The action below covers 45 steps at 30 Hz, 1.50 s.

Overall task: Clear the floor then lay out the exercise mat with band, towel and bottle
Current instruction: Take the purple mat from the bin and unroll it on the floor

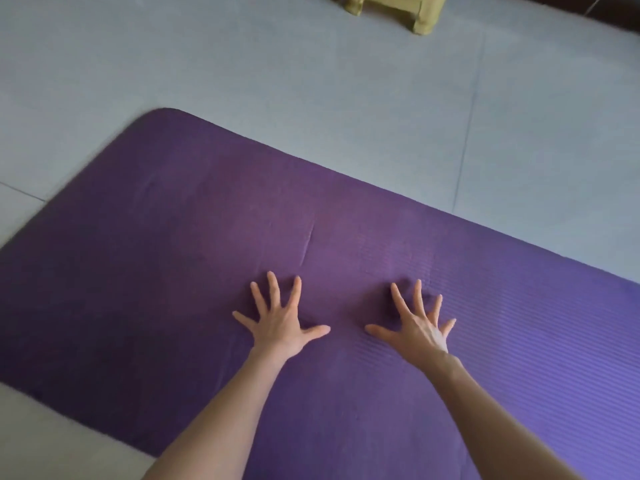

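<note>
Purple foam, finely ribbed, covered most of the view: the exercise mat lay unrolled and flat on the grey tiled floor, running at a slant from its rounded far-left corner down toward the right edge of the picture. At the left, that end of the mat was blurred, and pale floor showed beyond it. A short crease marked the mat's surface just left of centre, a little beyond the fingertips. Nearer the wearer, the left hand was pressed palm-down on the mat with its fingers spread wide, holding nothing. Just to its right, thumbs pointing toward each other but apart, the right hand rested the same way, fingers splayed and empty. Both bare forearms reached in from the bottom edge. Well beyond the mat, at the top edge right of centre, stood the legs of an olive-yellow stool, only partly in view.
</note>
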Available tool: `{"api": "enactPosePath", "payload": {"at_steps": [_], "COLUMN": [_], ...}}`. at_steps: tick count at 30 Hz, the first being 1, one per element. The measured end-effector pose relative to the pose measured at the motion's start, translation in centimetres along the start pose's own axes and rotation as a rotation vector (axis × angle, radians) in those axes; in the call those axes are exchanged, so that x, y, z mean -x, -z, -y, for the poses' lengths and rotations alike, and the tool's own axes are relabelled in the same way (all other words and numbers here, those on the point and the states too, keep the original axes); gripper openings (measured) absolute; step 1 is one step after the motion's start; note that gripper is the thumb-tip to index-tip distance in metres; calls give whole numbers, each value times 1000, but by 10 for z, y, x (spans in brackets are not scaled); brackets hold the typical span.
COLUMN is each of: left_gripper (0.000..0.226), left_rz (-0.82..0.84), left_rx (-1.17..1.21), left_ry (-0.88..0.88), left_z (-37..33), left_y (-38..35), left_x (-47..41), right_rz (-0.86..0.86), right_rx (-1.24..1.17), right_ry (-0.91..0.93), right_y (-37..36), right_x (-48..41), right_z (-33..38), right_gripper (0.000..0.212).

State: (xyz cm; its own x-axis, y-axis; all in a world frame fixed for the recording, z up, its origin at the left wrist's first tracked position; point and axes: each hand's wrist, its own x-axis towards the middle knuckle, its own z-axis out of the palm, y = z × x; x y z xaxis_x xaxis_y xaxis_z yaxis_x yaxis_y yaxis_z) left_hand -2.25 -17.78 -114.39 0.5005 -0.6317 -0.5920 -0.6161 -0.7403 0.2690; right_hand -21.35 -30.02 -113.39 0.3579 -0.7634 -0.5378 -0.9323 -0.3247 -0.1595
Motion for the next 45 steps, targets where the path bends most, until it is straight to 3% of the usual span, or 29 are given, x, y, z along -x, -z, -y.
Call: {"api": "enactPosePath", "payload": {"at_steps": [12, 19, 26, 45], "left_gripper": [109, 115, 125, 126], "left_rz": [-2, 201, 253, 240], "left_rx": [-86, -296, -394, -431], "left_ry": [87, -293, -303, -292], "left_z": [-36, -167, -241, -246], "left_y": [-14, -105, -168, -167], "left_x": [12, 79, 114, 113], "right_rz": [10, 13, 65, 120], "right_rx": [-69, -177, -268, -265], "right_ry": [143, -225, -389, -391], "right_y": [-5, -22, -19, -24], "right_x": [-1, 93, 133, 137], "right_z": [-50, -214, -318, -325], "right_gripper": [95, 100, 109, 110]}}
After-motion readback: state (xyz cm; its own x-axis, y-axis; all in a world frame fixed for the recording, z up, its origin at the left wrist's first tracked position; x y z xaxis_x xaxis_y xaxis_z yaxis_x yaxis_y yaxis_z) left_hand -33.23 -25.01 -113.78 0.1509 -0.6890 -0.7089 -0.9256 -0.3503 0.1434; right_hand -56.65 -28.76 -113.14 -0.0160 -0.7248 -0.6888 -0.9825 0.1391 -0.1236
